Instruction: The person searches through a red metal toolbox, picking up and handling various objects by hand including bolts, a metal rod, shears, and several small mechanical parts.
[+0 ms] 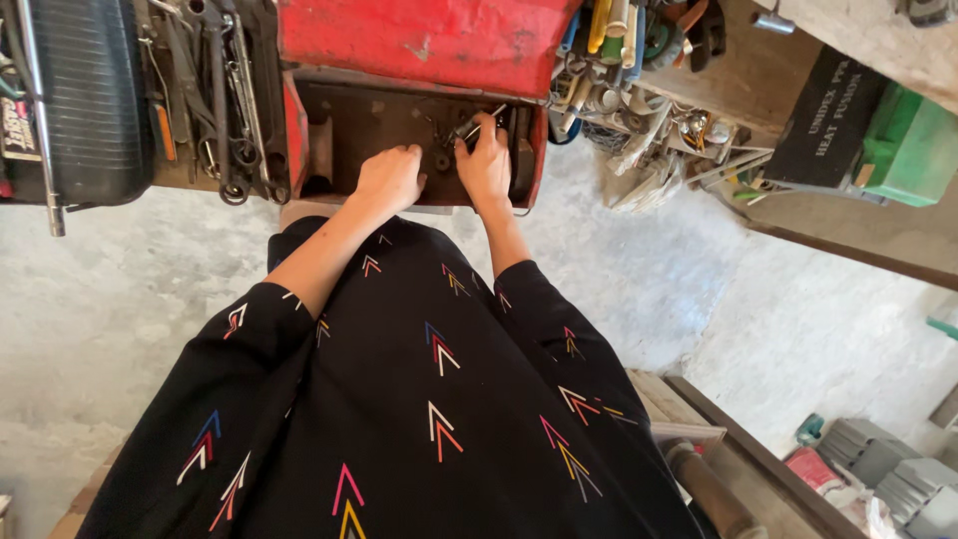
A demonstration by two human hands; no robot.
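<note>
Red metal toolbox, lid up, rusty brown tray inside. Left hand curled loosely, knuckles up, resting in tray; holds nothing visible. Right hand closed round slim metal tool, just beside small dark bits mid-tray.

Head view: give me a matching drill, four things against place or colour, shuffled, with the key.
Things:
1. left hand
2. right hand
3. toolbox lid
4. green case

Descriptions:
A. far right, on a wooden shelf
B. red, raised open above the tray
C. inside the tray, fingers curled, on the left
D. inside the tray, gripping a small metal tool

Pairs: 1-C, 2-D, 3-B, 4-A
</note>
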